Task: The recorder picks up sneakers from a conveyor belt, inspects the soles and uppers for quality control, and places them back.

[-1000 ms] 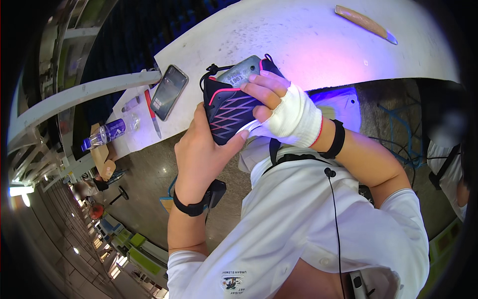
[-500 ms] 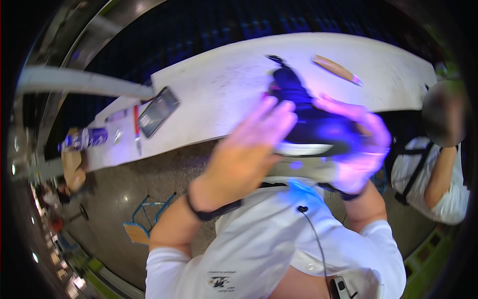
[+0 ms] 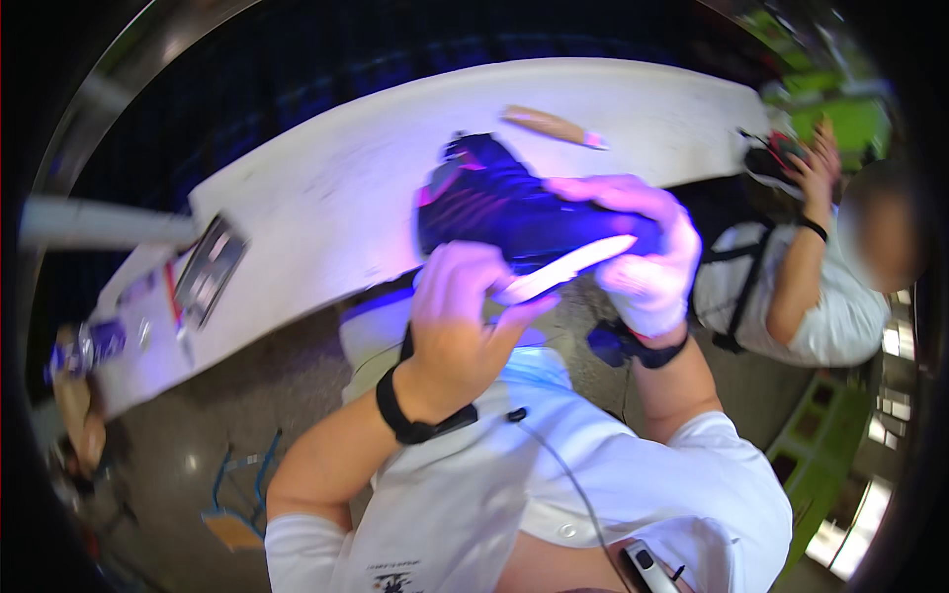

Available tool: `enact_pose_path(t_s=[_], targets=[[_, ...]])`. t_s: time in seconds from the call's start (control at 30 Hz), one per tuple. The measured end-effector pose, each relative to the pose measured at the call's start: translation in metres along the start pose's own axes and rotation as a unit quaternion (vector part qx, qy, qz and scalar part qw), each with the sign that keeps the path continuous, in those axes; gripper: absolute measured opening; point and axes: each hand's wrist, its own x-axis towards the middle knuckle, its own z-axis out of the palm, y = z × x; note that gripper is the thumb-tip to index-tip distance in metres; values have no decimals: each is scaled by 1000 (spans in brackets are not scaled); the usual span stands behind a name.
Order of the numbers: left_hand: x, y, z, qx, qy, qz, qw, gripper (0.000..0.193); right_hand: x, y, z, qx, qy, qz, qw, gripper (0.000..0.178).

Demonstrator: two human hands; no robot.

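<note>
A dark shoe with a white sole edge is held over the near side of the white table, its toe end pointing right and its laced opening up and to the left. Round the toe end wraps my right hand, thumb side along the upper; its lower part looks white, perhaps a glove. My left hand is at the sole's near edge, fingers and thumb closing on it toward the left end. Fingertips under the shoe are hidden.
On the white table lie a tan tool with a pale tip, a phone, a red pen-like stick and a purple-labelled bottle. A person at the right handles another dark shoe. A blue-framed stool stands lower left.
My view has swung right, so the table things appear further left. The shoe has tilted, showing more of its side. My left hand has come from above the shoe down onto its sole edge.
</note>
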Motion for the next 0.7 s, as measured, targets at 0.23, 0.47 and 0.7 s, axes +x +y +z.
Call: enact_pose_path(t_s=[0.23, 0.47, 0.7], targets=[[9, -15, 23, 58, -59, 7, 997, 47, -12, -5, -32, -37, 20, 66, 997, 54], [25, -20, 24, 54, -128, 15, 990, 45, -36, 4, -66, -150, 26, 150, 977, 48], [57, -43, -16, 222, -294, -6, 930, 40, -53, 83, -44, 182, 138, 173, 958, 53]])
